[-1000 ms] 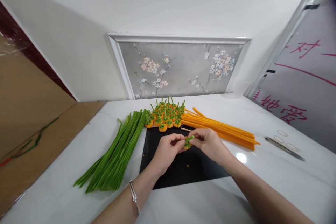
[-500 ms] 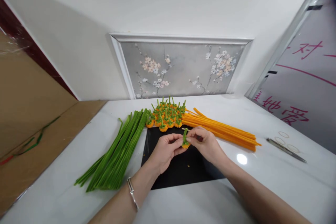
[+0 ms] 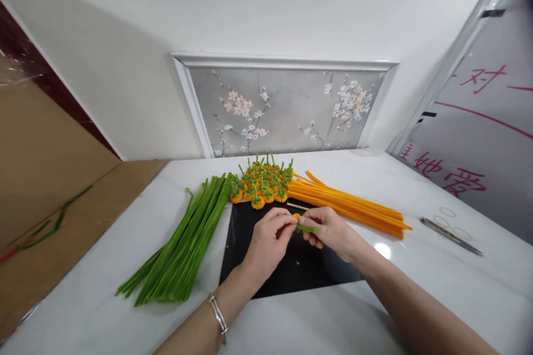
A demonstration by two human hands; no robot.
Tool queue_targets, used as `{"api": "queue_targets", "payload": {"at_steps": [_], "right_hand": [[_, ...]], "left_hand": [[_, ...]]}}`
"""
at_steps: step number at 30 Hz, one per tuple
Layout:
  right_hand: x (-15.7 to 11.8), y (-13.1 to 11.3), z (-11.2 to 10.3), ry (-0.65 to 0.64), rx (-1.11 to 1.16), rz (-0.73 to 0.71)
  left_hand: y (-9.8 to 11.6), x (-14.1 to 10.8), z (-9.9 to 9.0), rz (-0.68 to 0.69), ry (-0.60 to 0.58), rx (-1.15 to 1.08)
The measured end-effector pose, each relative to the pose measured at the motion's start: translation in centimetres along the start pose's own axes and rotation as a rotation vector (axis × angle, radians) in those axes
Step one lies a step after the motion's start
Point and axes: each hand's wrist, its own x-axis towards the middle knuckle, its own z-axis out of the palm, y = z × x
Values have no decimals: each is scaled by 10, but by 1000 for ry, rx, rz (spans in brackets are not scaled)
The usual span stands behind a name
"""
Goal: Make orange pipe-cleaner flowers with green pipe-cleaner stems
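Observation:
Between both sets of fingertips is a small pipe cleaner flower, orange with a green stem that points to the right. My left hand pinches it from the left, fingers bent. From the other side, my right hand grips it near the green stem; the fingers hide much of it. Both hands are above a black mat. Just behind them lies a thin pale stick. Beyond the mat stands a cluster of finished-looking orange pipe cleaner flowers with green stems upward.
Green pipe cleaners lie bundled at the left, orange pipe cleaners at the back right. Tweezers and several thin rings rest at far right. Cardboard borders the table's left side; a wall rises behind.
The flower has been tilted: its stem stood upright before and now points right. My left hand has rolled over, showing its back, and my right hand has shifted slightly.

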Motion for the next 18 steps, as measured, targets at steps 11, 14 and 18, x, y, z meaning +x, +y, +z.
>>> {"api": "queue_targets", "payload": {"at_steps": [11,14,18], "right_hand": [[-12,-8,-15,-4,-1049,-553],[-12,-11,-20,-92,-1142,-652],[-10,-13,-22,-100,-1030,-667]], "left_hand": [[-6,2,3,-510,-114,-396],[-4,2,2,-605,-137,-476],[-2,5,-4,-648,-206,-535]]}}
